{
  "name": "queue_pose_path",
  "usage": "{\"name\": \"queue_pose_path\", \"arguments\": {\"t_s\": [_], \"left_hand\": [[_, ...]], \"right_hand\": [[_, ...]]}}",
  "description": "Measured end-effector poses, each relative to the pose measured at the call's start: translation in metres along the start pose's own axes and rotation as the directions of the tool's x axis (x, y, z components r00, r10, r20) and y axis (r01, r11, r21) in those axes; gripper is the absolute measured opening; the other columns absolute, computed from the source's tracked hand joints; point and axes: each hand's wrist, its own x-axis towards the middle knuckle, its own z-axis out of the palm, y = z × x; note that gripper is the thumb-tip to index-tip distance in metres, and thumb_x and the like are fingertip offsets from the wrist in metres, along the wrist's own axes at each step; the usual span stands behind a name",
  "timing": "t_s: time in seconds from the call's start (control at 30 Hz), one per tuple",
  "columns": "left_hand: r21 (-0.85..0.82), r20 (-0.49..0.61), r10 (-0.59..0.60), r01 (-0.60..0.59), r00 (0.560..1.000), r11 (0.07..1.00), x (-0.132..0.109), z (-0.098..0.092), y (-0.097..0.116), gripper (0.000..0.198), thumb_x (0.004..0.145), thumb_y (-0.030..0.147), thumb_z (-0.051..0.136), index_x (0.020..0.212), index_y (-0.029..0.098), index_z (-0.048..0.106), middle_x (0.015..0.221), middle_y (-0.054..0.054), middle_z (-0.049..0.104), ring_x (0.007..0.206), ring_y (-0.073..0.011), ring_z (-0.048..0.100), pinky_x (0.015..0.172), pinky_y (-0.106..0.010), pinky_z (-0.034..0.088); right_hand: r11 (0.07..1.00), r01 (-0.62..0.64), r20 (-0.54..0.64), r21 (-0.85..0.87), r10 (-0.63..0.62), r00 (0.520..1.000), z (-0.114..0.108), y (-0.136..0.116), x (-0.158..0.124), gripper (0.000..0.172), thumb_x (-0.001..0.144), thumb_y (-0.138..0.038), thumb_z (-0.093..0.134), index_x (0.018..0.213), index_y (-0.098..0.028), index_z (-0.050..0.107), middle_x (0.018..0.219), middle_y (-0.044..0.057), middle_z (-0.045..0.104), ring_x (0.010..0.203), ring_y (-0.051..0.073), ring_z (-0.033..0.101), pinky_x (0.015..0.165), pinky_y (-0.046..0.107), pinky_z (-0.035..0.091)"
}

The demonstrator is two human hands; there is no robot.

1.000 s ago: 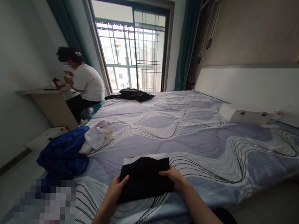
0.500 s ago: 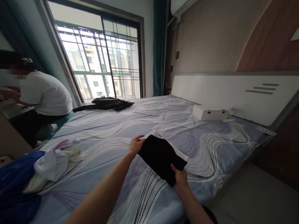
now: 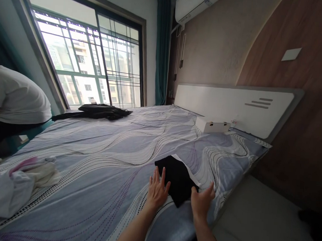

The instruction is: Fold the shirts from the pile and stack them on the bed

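A folded black garment (image 3: 177,177) with a white edge lies flat on the bed (image 3: 117,147), near its right edge. My left hand (image 3: 157,190) rests open, fingers spread, at the garment's left side, touching it. My right hand (image 3: 201,201) is open just off its lower right corner, palm down, fingers apart. Neither hand holds anything.
A white box (image 3: 212,125) sits by the headboard (image 3: 231,105). Dark clothes (image 3: 97,111) lie at the bed's far side by the window. Loose white and pink clothes (image 3: 22,182) are piled at the left. Another person in a white shirt (image 3: 15,96) sits at far left.
The black garment, held up in both hands before, now lies flat further right on the bed. Both hands have let go and opened. The view has turned right.
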Motion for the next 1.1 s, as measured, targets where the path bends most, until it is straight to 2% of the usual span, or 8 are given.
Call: {"name": "queue_pose_path", "arguments": {"t_s": [0.1,0.23,0.43,0.63,0.73,0.9,1.0,1.1], "left_hand": [[0.059,0.081,0.096,-0.101,0.992,0.993,0.000,-0.005,0.004,0.057,0.100,0.045,0.027,0.156,0.031,0.028,0.168,-0.007,0.007,0.153,-0.0296,0.013,0.120,-0.055,0.023],[0.101,0.188,0.081,-0.101,0.979,0.990,-0.004,-0.005,0.003,0.063,0.097,0.045,0.034,0.157,0.027,0.026,0.167,-0.009,0.015,0.153,-0.0310,0.014,0.122,-0.055,0.017],[0.058,0.182,0.071,-0.083,0.981,0.995,-0.008,0.001,-0.004,0.073,0.093,0.061,0.033,0.157,0.026,0.025,0.166,-0.011,0.019,0.153,-0.0317,0.011,0.122,-0.058,0.010],[0.053,0.238,0.058,-0.073,0.969,0.996,-0.005,-0.003,-0.002,0.084,0.085,0.074,0.039,0.155,0.030,0.029,0.166,-0.009,0.019,0.153,-0.0362,0.011,0.121,-0.062,0.009],[0.059,0.240,0.064,-0.081,0.969,0.995,-0.005,-0.005,-0.001,0.091,0.081,0.077,0.045,0.157,0.031,0.025,0.168,-0.008,0.013,0.152,-0.0388,0.010,0.120,-0.063,0.010],[0.056,0.222,0.056,-0.070,0.973,0.996,-0.006,-0.009,0.002,0.092,0.078,0.074,0.052,0.156,0.031,0.028,0.168,-0.007,0.011,0.152,-0.0399,0.009,0.121,-0.062,0.010],[0.043,0.213,0.049,-0.059,0.976,0.997,-0.005,-0.011,0.003,0.092,0.078,0.073,0.053,0.156,0.031,0.028,0.168,-0.006,0.011,0.152,-0.0393,0.009,0.121,-0.061,0.010],[0.034,0.209,0.057,-0.066,0.976,0.997,-0.005,-0.012,0.003,0.091,0.079,0.073,0.051,0.156,0.031,0.027,0.168,-0.006,0.012,0.152,-0.0393,0.009,0.121,-0.062,0.010]], "right_hand": [[0.885,0.353,0.258,-0.304,-0.281,0.925,0.015,-0.043,0.009,0.067,0.090,-0.033,0.047,0.154,-0.018,0.036,0.163,0.014,0.024,0.151,0.037,0.009,0.118,0.055,0.017],[0.712,0.617,0.754,-0.335,-0.191,0.629,0.069,-0.073,0.010,0.059,0.097,-0.050,0.039,0.154,-0.035,0.035,0.166,0.002,0.017,0.152,0.036,0.003,0.118,0.060,0.000],[0.656,0.640,0.841,-0.400,-0.015,0.542,0.129,-0.074,0.028,0.070,0.092,-0.070,0.031,0.156,-0.042,0.022,0.168,0.001,0.008,0.150,0.044,-0.006,0.108,0.073,-0.009],[0.633,0.719,0.907,-0.288,-0.060,0.416,0.134,-0.077,0.057,0.068,0.094,-0.072,0.021,0.155,-0.044,0.022,0.168,-0.003,0.009,0.151,0.039,-0.007,0.111,0.069,-0.006],[0.619,0.726,0.868,-0.299,-0.139,0.476,0.117,-0.054,0.068,0.062,0.098,-0.064,0.023,0.156,-0.040,0.024,0.167,-0.002,0.013,0.152,0.031,0.002,0.115,0.063,-0.006],[0.705,0.494,0.665,-0.509,-0.042,0.745,0.071,-0.010,0.092,0.061,0.100,-0.057,0.028,0.155,-0.031,0.032,0.163,0.006,0.029,0.148,0.032,0.021,0.116,0.064,0.007],[0.702,0.395,0.586,-0.593,0.040,0.810,0.047,-0.006,0.092,0.060,0.101,-0.054,0.026,0.153,-0.027,0.037,0.163,0.008,0.027,0.149,0.036,0.019,0.115,0.065,0.013],[0.662,0.509,0.583,-0.550,-0.132,0.801,0.033,-0.010,0.063,0.059,0.102,-0.050,0.028,0.157,-0.030,0.027,0.167,0.005,0.013,0.151,0.036,0.009,0.115,0.065,0.010]]}}
